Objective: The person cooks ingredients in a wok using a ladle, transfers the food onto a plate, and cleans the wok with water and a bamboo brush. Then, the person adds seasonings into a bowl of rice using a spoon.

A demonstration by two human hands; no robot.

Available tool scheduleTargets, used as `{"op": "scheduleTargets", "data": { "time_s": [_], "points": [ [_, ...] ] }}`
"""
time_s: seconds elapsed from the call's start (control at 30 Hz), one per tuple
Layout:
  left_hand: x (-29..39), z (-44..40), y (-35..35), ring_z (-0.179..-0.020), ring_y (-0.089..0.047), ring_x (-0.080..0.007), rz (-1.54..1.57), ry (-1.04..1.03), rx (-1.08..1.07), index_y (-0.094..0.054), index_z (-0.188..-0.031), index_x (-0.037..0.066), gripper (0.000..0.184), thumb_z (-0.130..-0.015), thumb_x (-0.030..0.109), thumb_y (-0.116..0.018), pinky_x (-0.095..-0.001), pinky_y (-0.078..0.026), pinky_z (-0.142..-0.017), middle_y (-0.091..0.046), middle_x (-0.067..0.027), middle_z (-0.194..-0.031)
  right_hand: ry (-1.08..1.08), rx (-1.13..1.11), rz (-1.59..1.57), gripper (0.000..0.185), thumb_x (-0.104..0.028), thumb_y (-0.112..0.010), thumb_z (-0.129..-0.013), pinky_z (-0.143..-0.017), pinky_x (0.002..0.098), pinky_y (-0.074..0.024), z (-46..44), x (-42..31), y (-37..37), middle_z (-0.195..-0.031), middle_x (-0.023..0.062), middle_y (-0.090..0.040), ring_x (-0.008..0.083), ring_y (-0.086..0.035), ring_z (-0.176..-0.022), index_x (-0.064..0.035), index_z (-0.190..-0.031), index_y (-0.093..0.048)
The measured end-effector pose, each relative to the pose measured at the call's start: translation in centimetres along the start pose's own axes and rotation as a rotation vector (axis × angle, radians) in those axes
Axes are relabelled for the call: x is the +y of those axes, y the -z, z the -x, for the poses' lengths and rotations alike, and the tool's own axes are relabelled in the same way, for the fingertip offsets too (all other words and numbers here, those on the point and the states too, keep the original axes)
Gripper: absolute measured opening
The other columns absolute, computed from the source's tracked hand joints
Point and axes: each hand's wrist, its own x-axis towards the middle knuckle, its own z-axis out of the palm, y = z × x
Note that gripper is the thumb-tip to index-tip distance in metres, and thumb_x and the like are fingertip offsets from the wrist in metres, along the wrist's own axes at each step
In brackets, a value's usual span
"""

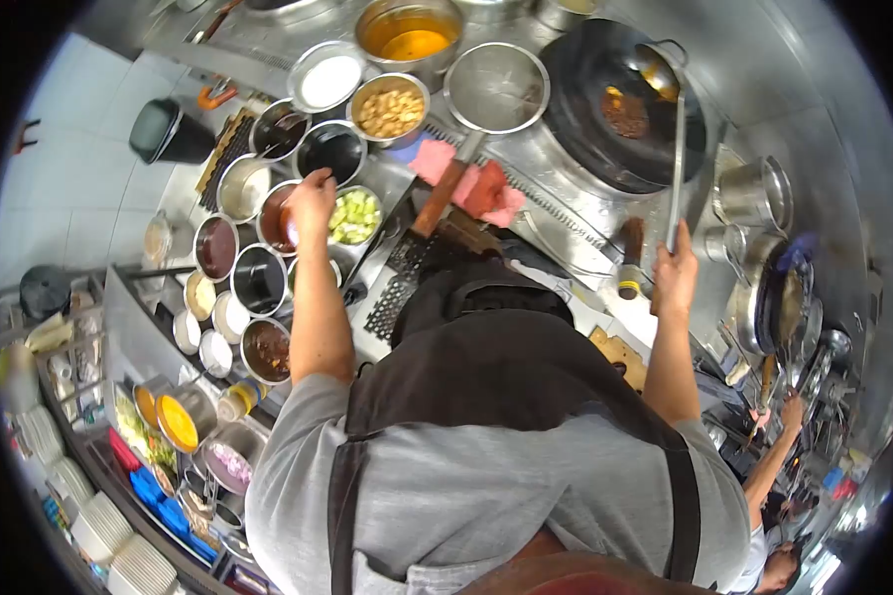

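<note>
My right hand (pixel 676 275) is wrapped round the handle of a long metal ladle (pixel 679 164). The ladle's bowl rests inside a large dark wok (pixel 575 109), near its upper right side. A small brown-red heap of food (pixel 623 114) lies on the wok's bottom. My left hand (pixel 312 205) hovers over the seasoning pots, fingers closed in a pinch; what they hold, if anything, is too small to name. Close to it are a pot of red sauce (pixel 276 220), a pot of dark liquid (pixel 331 149) and a bowl of chopped green vegetable (pixel 354 216).
A wire strainer (pixel 496 89) with a wooden handle lies left of the wok. Beyond stand a pot of orange oil (pixel 410 40) and a bowl of light brown chunks (pixel 390 111). Pink and red cloths (pixel 486 188) lie on the counter. At right, another person's arm (pixel 772 461) reaches toward pans.
</note>
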Motion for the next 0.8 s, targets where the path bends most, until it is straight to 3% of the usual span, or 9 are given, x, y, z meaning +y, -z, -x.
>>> {"op": "scheduleTargets", "data": {
  "time_s": [0.1,0.3,0.37,0.47,0.57,0.63,0.67,0.73,0.8],
  "points": [
    [0.6,-1.3,-0.2,-0.079,-0.066,-0.0327,-0.011,-0.017,-0.025,-0.072,-0.093,0.011,0.020,-0.079,0.021,-0.062,-0.0399,-0.052,-0.076,-0.068,-0.0150,-0.083,-0.068,0.008,-0.176,0.056,-0.003,-0.056,-0.084,-0.047,0.0270,-0.0390,1.8,-2.4,0.0,-0.065,0.0041,-0.057,0.0095,-0.045,-0.051,-0.0045,-0.138,-0.043],
    [1.5,-6.2,-0.5,-0.082,-0.065,-0.0339,-0.003,-0.036,-0.018,-0.072,-0.090,0.013,0.018,-0.079,0.022,-0.061,-0.0402,-0.052,-0.077,-0.067,-0.0165,-0.083,-0.120,0.026,-0.246,0.056,0.000,-0.056,-0.084,-0.045,0.0252,-0.0380,4.3,-3.5,0.5,-0.070,0.0040,-0.059,0.0069,-0.045,-0.051,-0.0044,-0.138,-0.043],
    [2.6,-7.6,-0.6,-0.082,-0.065,-0.0344,-0.011,-0.036,-0.034,-0.072,-0.090,0.013,0.018,-0.079,0.022,-0.061,-0.0415,-0.052,-0.076,-0.067,-0.0167,-0.083,-0.097,0.030,-0.206,0.056,0.001,-0.055,-0.085,-0.045,0.0244,-0.0356,4.5,-3.4,0.8,-0.065,0.0016,-0.055,0.0064,-0.043,-0.051,-0.0043,-0.139,-0.042],
    [5.2,-9.8,-3.0,-0.079,-0.065,-0.0372,-0.124,-0.237,-0.135,-0.072,-0.087,0.011,0.019,-0.080,0.024,-0.059,-0.0447,-0.053,-0.074,-0.066,-0.0196,-0.082,-0.147,0.049,-0.279,0.057,0.000,-0.055,-0.085,-0.044,0.0243,-0.0302,4.8,-3.1,1.1,-0.059,-0.0032,-0.044,0.0061,-0.039,-0.049,-0.0031,-0.139,-0.041],
    [6.9,-12.5,-8.7,-0.082,-0.067,-0.0356,-0.525,-0.347,-0.378,-0.070,-0.082,0.003,0.022,-0.082,0.020,-0.055,-0.0428,-0.054,-0.075,-0.068,-0.0183,-0.084,-0.091,0.046,-0.067,0.055,-0.004,-0.056,-0.083,-0.048,0.0286,-0.0396,4.3,-2.9,1.9,-0.063,0.0049,-0.053,0.0103,-0.046,-0.051,-0.0041,-0.136,-0.045],
    [7.1,-13.4,-11.1,-0.092,-0.066,-0.0324,-0.650,-0.437,-0.498,-0.069,-0.091,0.002,0.023,-0.082,0.018,-0.054,-0.0406,-0.053,-0.081,-0.068,-0.0172,-0.096,-0.110,0.061,-0.079,0.055,-0.005,-0.058,-0.081,-0.052,0.0312,-0.0445,4.2,-3.5,2.3,-0.071,0.0129,-0.061,0.0145,-0.053,-0.053,-0.0045,-0.135,-0.047],
    [6.7,-13.8,-12.3,-0.097,-0.065,-0.0316,-0.673,-0.409,-0.540,-0.068,-0.096,0.003,0.024,-0.083,0.018,-0.054,-0.0399,-0.052,-0.084,-0.067,-0.0176,-0.102,-0.149,0.044,-0.026,0.055,-0.007,-0.059,-0.080,-0.054,0.0330,-0.0464,4.1,-3.6,2.6,-0.075,0.0178,-0.064,0.0181,-0.056,-0.054,-0.0041,-0.134,-0.047],
    [6.6,-14.4,-13.6,-0.103,-0.063,-0.0308,-0.693,-0.396,-0.579,-0.067,-0.101,0.003,0.027,-0.083,0.017,-0.053,-0.0393,-0.051,-0.086,-0.065,-0.0180,-0.108,-0.132,0.026,0.013,0.058,-0.008,-0.059,-0.079,-0.060,0.0347,-0.0480,3.6,-2.8,2.8,-0.075,0.0190,-0.063,0.0203,-0.059,-0.056,-0.0053,-0.135,-0.046],
    [6.7,-14.4,-14.2,-0.105,-0.062,-0.0300,-0.731,-0.242,-0.728,-0.065,-0.107,0.004,0.030,-0.085,0.018,-0.053,-0.0387,-0.051,-0.088,-0.063,-0.0176,-0.114,-0.133,0.015,0.027,0.058,-0.008,-0.059,-0.079,-0.062,0.0350,-0.0485,3.0,-2.8,3.3,-0.075,0.0194,-0.063,0.0209,-0.059,-0.057,-0.0062,-0.135,-0.046]
  ]
}}
